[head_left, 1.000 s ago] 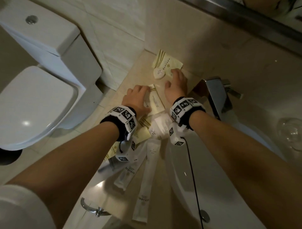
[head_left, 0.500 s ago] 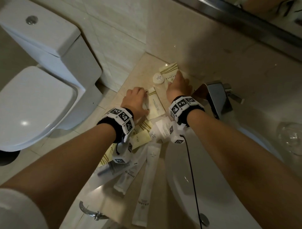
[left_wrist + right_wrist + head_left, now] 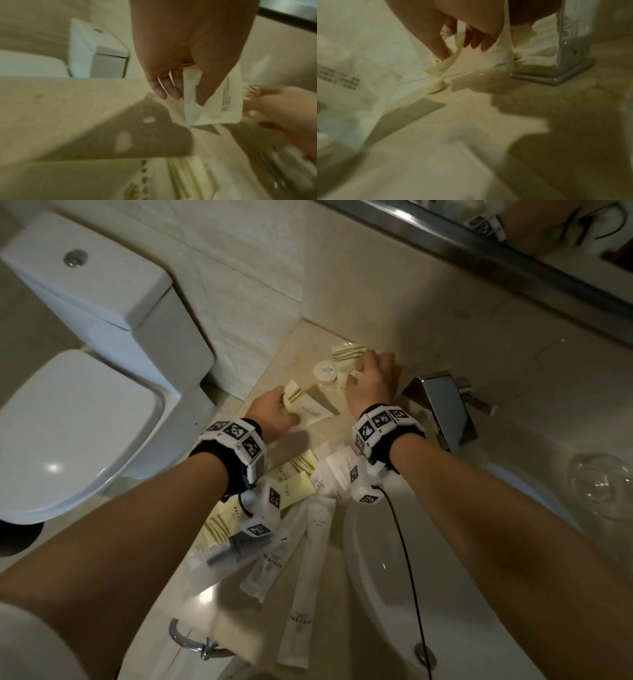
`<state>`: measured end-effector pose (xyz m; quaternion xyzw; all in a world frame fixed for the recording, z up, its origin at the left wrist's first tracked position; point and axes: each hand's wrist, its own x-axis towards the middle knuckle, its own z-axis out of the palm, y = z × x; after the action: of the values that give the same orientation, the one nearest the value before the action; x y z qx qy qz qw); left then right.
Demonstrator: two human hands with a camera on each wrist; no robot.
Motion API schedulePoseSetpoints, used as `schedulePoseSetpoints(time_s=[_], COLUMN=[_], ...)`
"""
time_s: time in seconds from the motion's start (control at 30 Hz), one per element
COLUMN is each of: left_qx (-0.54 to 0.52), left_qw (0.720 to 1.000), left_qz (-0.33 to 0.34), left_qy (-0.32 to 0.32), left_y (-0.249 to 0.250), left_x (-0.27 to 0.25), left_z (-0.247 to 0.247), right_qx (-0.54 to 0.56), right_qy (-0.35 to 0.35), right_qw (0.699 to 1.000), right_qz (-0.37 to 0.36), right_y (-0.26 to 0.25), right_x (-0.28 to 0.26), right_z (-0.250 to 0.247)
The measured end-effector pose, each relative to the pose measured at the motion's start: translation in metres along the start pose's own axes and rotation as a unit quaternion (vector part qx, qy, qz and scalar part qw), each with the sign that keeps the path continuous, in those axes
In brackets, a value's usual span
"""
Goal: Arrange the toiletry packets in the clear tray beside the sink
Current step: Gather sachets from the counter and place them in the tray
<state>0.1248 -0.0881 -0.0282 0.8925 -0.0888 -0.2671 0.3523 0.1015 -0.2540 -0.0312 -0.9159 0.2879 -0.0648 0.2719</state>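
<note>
My left hand point(image 3: 274, 412) pinches a cream packet with gold stripes point(image 3: 305, 405) between thumb and fingers point(image 3: 202, 94), lifted just off the counter. My right hand point(image 3: 373, 378) is farther back, its fingers curled round another cream striped packet point(image 3: 347, 356), seen on edge in the right wrist view point(image 3: 447, 65). A round white soap disc point(image 3: 325, 371) lies between the hands. A thin clear rim point(image 3: 412, 81), probably the tray, shows under the right hand; the tray is hard to make out. Several more packets and long white sachets point(image 3: 308, 577) lie piled on the counter below my wrists.
The chrome faucet point(image 3: 445, 412) stands just right of my right hand, with the white sink basin point(image 3: 394, 628) below it. A drinking glass point(image 3: 603, 484) is at the far right. A toilet point(image 3: 85, 405) sits left of the counter edge. The mirror point(image 3: 513, 251) runs along the back.
My left hand has picked the striped packet up off the counter and carried it toward the back. My right hand has gone from lying on the back packets to gripping one.
</note>
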Motion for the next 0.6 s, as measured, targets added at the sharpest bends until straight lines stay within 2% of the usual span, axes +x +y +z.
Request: schedulePoseSetpoints(time_s=[0.1,0.33,0.5,0.6], left_qx=[-0.084,-0.134,-0.116,-0.109], left_qw=[0.995,0.984,0.978,0.976], left_qz=[0.028,0.108,0.147,0.170], left_qy=[0.040,0.047,0.090,0.085], left_y=[0.010,0.066,0.117,0.152], left_x=[-0.007,-0.027,-0.045,-0.063], left_z=[-0.012,-0.032,-0.009,0.014], right_qx=[0.086,0.267,0.290,0.287], right_qy=[0.004,0.027,0.111,0.149], right_qw=[0.996,0.963,0.950,0.945], right_qz=[0.016,0.016,0.039,0.041], right_y=[-0.020,-0.042,-0.003,0.037], right_x=[-0.009,-0.037,-0.049,-0.060], right_z=[-0.022,-0.080,-0.148,-0.183])
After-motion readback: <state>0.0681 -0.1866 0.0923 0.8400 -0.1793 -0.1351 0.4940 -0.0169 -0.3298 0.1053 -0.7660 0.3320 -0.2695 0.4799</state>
